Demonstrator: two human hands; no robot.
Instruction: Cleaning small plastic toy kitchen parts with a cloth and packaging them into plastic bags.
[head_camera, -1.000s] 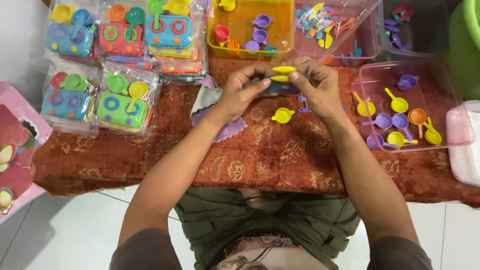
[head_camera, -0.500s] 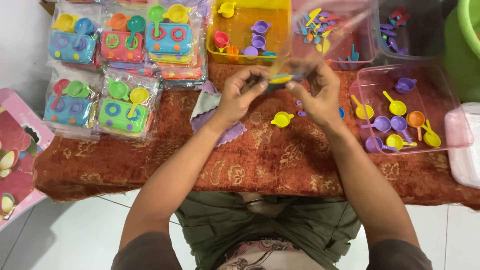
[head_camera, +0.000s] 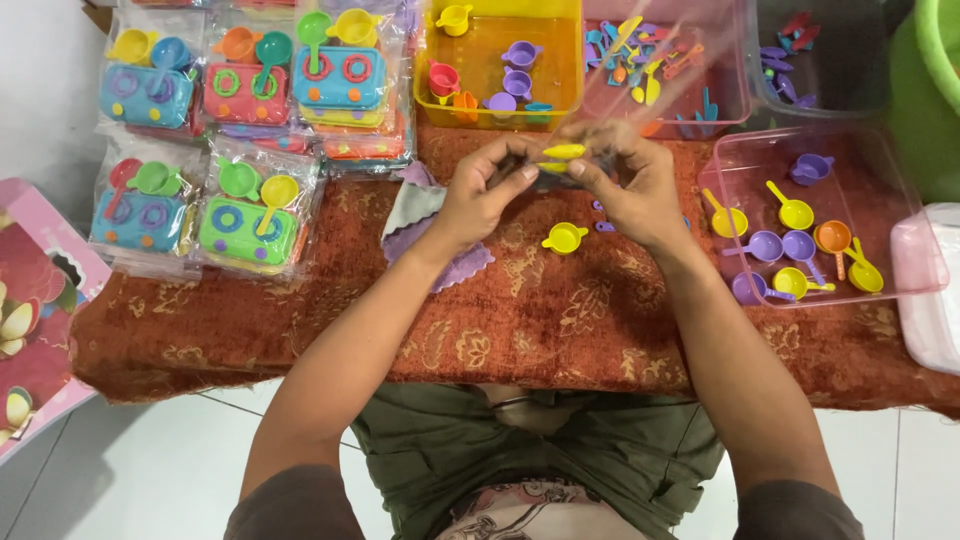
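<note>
Both hands meet above the far middle of the tabletop (head_camera: 520, 330): the left hand (head_camera: 480, 195) and right hand (head_camera: 630, 185) pinch a small yellow toy piece (head_camera: 562, 152) between fingertips. I think so shallow a grip could let it slip and fall beside the yellow toy pan (head_camera: 563, 238) below.

Two hands busy over a table of toy kitchenware

The left hand (head_camera: 487, 192) and right hand (head_camera: 628, 185) meet above the patterned red cloth (head_camera: 520, 320), pinching a small yellow piece (head_camera: 562, 152) between their fingertips. A yellow toy cup (head_camera: 564, 238) lies on the cloth just below them. To the right, a clear tray (head_camera: 900, 225) holds little pans and spoons; bagged toy stove sets (head_camera: 245, 215) lie at the left, and a yellow tub (head_camera: 570, 50) sits behind.
</note>
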